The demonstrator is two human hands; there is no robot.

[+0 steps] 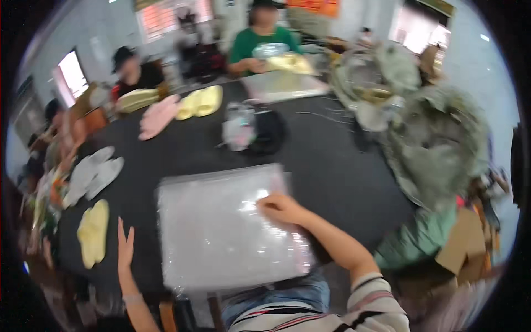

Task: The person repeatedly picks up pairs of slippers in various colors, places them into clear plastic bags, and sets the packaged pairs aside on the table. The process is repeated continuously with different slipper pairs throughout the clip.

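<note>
A thick stack of clear plastic bags lies flat in front of me, shiny, with a pinkish right edge. My right hand is over the upper right of the stack, fingers curled and pressed together on the top bag's film. My left hand is raised at the table's left side, fingers stretched and holding nothing. Just left of it lies a pair of pale yellow slippers. Farther up on that side are grey-white slippers.
Pink slippers and yellow slippers lie along the far edge of the black table. A transparent bag stands mid-table beside a dark round object. Large grey-green sacks crowd the right. Two people sit across.
</note>
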